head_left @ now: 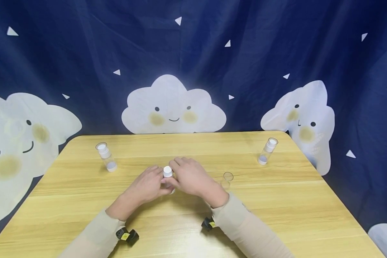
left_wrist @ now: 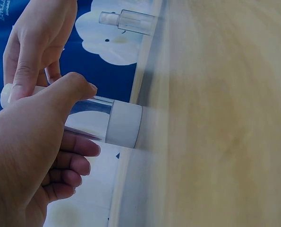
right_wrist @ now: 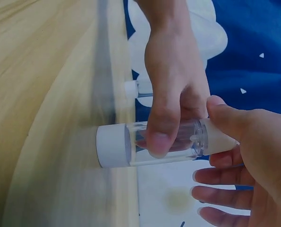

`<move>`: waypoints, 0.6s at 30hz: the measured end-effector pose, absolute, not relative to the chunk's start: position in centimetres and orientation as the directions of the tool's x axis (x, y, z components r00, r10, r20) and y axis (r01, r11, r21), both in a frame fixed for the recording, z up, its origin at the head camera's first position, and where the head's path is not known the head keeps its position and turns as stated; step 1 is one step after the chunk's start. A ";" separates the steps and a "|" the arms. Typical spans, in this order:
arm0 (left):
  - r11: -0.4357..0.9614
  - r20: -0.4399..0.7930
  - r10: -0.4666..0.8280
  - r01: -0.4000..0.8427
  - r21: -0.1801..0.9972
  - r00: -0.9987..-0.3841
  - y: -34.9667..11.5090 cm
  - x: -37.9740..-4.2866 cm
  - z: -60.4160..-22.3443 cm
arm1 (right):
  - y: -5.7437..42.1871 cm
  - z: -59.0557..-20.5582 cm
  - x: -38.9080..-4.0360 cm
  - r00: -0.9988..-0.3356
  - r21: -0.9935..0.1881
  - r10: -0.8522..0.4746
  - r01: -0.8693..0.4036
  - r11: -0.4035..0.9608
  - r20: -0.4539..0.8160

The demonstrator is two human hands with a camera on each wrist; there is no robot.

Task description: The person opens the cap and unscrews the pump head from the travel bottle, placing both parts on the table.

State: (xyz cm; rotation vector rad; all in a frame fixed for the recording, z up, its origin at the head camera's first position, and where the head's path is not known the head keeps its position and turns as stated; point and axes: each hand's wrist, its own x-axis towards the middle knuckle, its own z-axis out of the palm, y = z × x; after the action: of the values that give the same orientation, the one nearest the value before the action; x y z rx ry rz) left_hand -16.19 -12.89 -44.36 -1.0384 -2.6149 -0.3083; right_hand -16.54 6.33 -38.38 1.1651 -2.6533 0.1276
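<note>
A clear pump bottle [head_left: 167, 172] with a white top and white base [right_wrist: 114, 145] stands upright at the middle of the table. My left hand [head_left: 146, 185] grips its transparent body, the thumb lying across the front in the right wrist view. Up at the white collar [right_wrist: 215, 137], my right hand [head_left: 191, 177] pinches the bottle between thumb and index finger, its other fingers loosely bent and off the bottle. A transparent cap [head_left: 228, 176] rests on the table beside my right wrist.
Two similar bottles with clear caps stand farther back, one bottle [head_left: 106, 157] at the left and another bottle [head_left: 267, 152] at the right. The wooden table [head_left: 167, 229] ends at a dark blue cloud-patterned curtain [head_left: 200, 61].
</note>
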 end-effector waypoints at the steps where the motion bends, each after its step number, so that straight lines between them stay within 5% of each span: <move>1: 0.715 0.359 0.627 0.694 0.087 -0.691 -12.9 -16.2 -44.4 | 6.3 -38.4 -16.6 -0.654 0.012 -0.715 -0.736 0.677 0.249; 18: 0.750 0.306 0.590 0.648 0.135 -0.747 -12.8 -16.0 -44.0 | 7.3 -37.9 -17.5 -0.627 -0.231 -0.764 -0.774 0.589 0.152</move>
State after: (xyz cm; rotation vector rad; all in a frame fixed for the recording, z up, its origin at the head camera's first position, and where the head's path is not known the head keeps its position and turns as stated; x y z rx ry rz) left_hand -16.04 -12.79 -44.03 -0.9738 -2.7052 -0.3413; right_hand -17.48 7.31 -37.85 1.3409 -2.7680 0.4297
